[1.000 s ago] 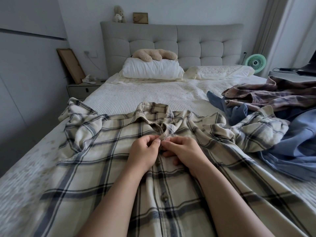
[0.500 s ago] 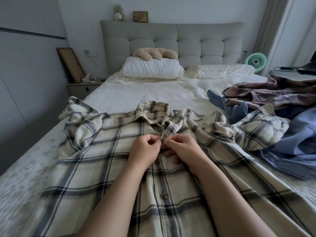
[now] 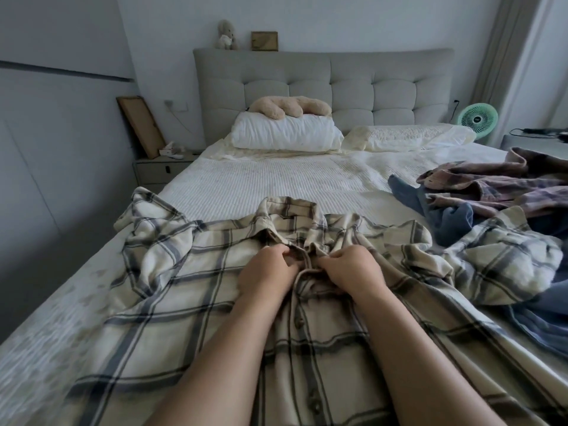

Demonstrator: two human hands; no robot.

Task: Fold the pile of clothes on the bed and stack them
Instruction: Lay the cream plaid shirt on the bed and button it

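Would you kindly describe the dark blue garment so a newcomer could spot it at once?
Start at the bed and look to its right edge, where unfolded clothes lie heaped. The dark blue garment lies crumpled between the cream plaid shirt and the pinkish plaid shirt; it is plain, not checked.

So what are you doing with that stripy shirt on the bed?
A person has the cream plaid shirt spread flat on the bed. The left hand and right hand both pinch its front strip just below the collar, apparently doing up a button. It isn't folded yet. More clothes lie unfolded on the right.
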